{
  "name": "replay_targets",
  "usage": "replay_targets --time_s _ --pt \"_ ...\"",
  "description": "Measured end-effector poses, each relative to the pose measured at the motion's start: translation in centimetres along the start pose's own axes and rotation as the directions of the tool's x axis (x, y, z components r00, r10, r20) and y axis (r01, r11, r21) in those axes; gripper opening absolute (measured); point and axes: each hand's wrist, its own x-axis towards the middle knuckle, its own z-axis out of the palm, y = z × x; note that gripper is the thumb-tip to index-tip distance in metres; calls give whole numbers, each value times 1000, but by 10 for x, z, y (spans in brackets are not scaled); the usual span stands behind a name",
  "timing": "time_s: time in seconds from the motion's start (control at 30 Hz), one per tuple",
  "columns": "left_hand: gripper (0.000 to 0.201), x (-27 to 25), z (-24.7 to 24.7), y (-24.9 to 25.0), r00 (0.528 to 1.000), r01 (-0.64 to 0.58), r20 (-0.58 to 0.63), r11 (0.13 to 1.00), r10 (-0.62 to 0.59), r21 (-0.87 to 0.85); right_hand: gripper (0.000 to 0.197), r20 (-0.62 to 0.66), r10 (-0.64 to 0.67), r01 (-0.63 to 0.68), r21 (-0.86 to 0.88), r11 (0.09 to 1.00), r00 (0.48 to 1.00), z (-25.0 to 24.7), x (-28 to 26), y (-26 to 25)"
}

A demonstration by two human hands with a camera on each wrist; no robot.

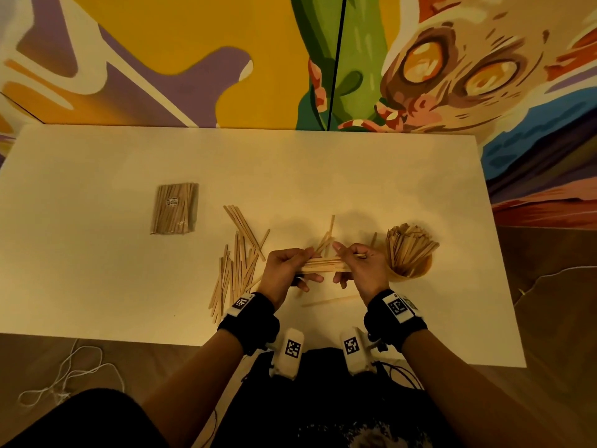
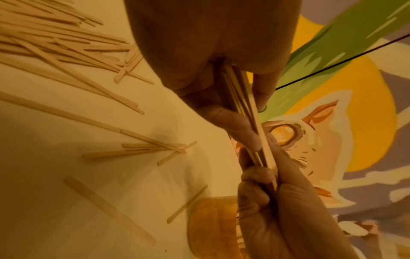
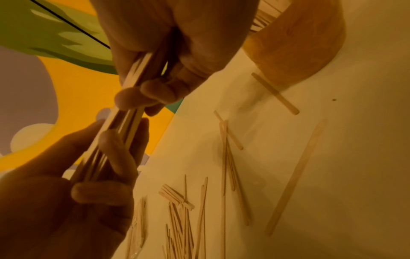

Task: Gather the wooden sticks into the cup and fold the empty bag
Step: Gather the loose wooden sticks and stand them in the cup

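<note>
Tabletop bag (image 1: pixel 174 208) shows only from the head view.

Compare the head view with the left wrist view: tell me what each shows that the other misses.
Only the head view shows the bag still full of sticks at the table's far left, the fanned sticks standing in the cup, and both wristbands. Only the left wrist view shows, close up, the left hand's fingers pinching the bundle edge-on. Both show the left hand and right hand holding one bundle of sticks between them, loose sticks scattered on the table, and the mural behind.
</note>
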Motion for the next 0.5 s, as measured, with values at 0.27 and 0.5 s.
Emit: replay_targets --time_s 0.27,0.5 --pt "27 10 6 -7 1000 0 -25 1000 0 21 7 103 -10 9 9 1000 995 -11 -4 -5" --pt "21 16 25 -16 992 127 -11 992 -127 -26 13 82 -66 67 -9 998 994 -28 -4 -1"
